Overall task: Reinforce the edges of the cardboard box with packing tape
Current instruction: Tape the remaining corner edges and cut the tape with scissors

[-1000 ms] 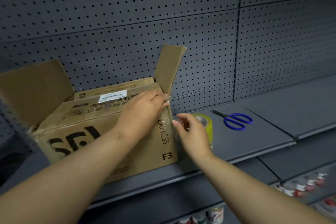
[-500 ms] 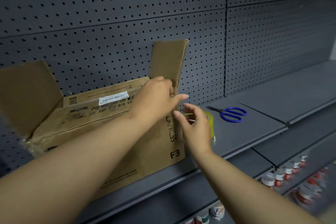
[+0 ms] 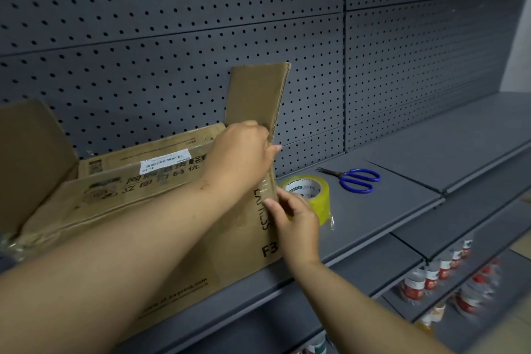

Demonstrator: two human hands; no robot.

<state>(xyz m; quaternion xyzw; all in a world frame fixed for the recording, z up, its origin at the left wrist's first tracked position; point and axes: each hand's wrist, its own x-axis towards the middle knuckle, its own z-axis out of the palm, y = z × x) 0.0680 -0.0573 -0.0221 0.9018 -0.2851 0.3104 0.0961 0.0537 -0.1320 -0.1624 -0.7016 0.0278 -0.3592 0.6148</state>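
Note:
A brown cardboard box [image 3: 178, 227] with printed black lettering stands on a grey shelf, its end flaps up. My left hand [image 3: 244, 149] rests at the box's top right corner, fingers against the base of the upright right flap [image 3: 258, 95]. My right hand [image 3: 296, 221] presses flat against the box's right vertical edge, where a strip of clear tape [image 3: 265, 187] shines. A roll of yellowish clear packing tape [image 3: 311, 195] lies on the shelf just right of the box, partly behind my right hand.
Blue-handled scissors [image 3: 355, 179] lie on the grey shelf [image 3: 388, 210] to the right of the roll. A dark pegboard wall [image 3: 172, 23] backs the shelf. Small jars with red labels [image 3: 431, 279] stand on the lower shelf at the right.
My left hand moved up to the base of the right flap. My right hand left the tape roll and now presses on the box's right edge. The view shifted left.

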